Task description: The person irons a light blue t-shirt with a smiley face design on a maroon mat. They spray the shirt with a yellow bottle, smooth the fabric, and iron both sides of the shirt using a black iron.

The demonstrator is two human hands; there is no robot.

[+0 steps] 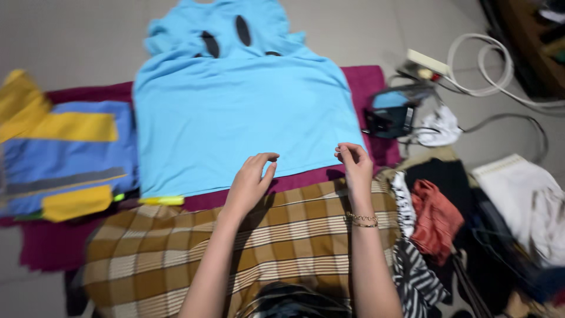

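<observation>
A light blue garment point(241, 112) with dark oval marks near its top lies flat on a magenta cloth point(53, 247) on the floor. My left hand point(252, 179) rests at the garment's near hem, thumb and fingers curled and pinching toward the edge. My right hand point(355, 165), with a thin gold bracelet on the wrist, pinches the hem near the right corner. Below both hands a brown and white plaid cloth point(176, 253) covers my lap.
A blue, yellow and grey garment point(65, 153) lies at the left. At the right are a clothes iron point(391, 112), a power strip with white cable point(465, 65), and a heap of clothes point(435, 218) with an orange item, striped fabric and white pieces.
</observation>
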